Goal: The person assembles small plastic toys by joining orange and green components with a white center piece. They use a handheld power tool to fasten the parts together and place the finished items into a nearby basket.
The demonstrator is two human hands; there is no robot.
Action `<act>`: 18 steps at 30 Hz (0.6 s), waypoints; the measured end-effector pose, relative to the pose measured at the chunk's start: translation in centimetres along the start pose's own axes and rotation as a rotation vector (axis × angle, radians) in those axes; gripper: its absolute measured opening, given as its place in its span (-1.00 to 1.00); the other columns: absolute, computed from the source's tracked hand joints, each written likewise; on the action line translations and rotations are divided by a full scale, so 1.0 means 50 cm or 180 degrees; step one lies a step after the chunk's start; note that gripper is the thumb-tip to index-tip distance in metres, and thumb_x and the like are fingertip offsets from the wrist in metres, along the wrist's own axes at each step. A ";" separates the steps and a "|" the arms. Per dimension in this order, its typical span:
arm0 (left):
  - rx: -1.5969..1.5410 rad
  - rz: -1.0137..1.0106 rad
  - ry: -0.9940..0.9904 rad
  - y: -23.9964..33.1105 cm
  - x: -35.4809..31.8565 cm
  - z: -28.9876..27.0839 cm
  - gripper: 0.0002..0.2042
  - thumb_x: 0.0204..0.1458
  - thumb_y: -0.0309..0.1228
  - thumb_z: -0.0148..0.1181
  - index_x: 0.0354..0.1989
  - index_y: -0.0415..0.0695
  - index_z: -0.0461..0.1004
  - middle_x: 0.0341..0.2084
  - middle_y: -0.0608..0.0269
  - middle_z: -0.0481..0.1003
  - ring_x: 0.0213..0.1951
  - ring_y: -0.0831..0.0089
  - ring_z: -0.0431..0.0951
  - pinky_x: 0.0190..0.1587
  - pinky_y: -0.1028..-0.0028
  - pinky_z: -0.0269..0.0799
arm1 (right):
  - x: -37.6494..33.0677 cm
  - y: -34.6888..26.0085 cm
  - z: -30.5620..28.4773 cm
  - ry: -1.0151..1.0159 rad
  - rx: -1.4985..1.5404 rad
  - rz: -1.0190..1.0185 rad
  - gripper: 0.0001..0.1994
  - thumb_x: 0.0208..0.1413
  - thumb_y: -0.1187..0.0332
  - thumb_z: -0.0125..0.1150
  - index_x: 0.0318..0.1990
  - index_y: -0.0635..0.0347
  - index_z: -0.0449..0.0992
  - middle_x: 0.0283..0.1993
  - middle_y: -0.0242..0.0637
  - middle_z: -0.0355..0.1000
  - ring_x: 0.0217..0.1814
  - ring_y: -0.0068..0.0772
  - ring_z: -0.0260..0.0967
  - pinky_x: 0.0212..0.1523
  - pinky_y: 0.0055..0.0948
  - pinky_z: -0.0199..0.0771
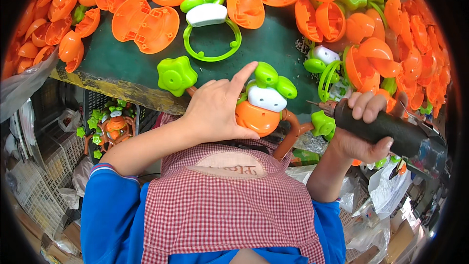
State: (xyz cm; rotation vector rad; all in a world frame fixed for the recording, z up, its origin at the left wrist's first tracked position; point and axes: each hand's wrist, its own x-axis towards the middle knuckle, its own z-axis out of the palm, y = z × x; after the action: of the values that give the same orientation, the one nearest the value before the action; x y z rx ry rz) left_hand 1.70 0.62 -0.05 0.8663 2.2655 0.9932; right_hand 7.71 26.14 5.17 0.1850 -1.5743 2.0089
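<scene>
My left hand (215, 105) grips a plastic toy (260, 118) at the table's near edge, thumb on its lower side and index finger stretched up along its top. The toy has an orange round body, a white band and green lobes on top. A curved brown tube (289, 134) runs from it, with a green star-shaped piece (323, 123) near the end. Another green star-shaped piece (177, 75) shows beyond my left hand. My right hand (364, 124) is wrapped round a black powered screwdriver (398, 134), whose tip points left, apart from the orange body.
Orange half shells (146, 23) lie along the far side of the green table (132, 54), with a large heap (410, 54) at the right. A green ring with a white piece (212, 34) lies ahead of the toy. Lower left, a dark crate (128, 129) holds similar toys.
</scene>
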 end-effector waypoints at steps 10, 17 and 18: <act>0.0158 0.0095 0.0028 0.003 0.009 0.004 0.23 -0.43 0.12 0.51 0.39 -0.26 -0.08 -0.32 -0.08 0.55 -0.23 0.02 0.57 -0.08 0.19 0.44 | -0.021 -0.004 0.058 -0.0345 0.0682 0.0064 -0.18 0.11 -0.11 0.16 0.43 0.04 0.02 -0.37 -0.43 0.24 -0.36 -0.52 0.20 -0.27 -0.45 0.18; 0.0302 -0.0284 -0.0297 0.021 0.042 -0.003 0.21 -0.35 0.24 0.41 0.36 -0.36 -0.05 -0.38 -0.12 0.55 -0.29 -0.01 0.58 -0.17 0.19 0.50 | -0.021 0.002 0.114 -0.0577 0.0091 0.0441 -0.14 0.03 -0.16 0.28 0.34 0.09 0.03 -0.39 -0.37 0.31 -0.37 -0.42 0.31 -0.24 -0.34 0.36; 0.0299 -0.0355 -0.0379 0.025 0.043 -0.005 0.22 -0.36 0.23 0.43 0.38 -0.32 -0.07 -0.35 -0.10 0.55 -0.26 -0.01 0.58 -0.15 0.19 0.49 | -0.025 0.002 0.122 -0.0451 0.0149 0.0531 -0.16 -0.02 -0.15 0.34 0.26 0.16 0.09 -0.39 -0.35 0.34 -0.34 -0.38 0.35 -0.20 -0.31 0.38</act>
State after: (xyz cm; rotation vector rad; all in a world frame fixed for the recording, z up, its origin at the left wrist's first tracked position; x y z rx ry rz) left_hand 0.53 2.72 0.65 0.8060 2.2471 0.7708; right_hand 7.26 20.04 6.33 0.2252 -1.6791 2.2047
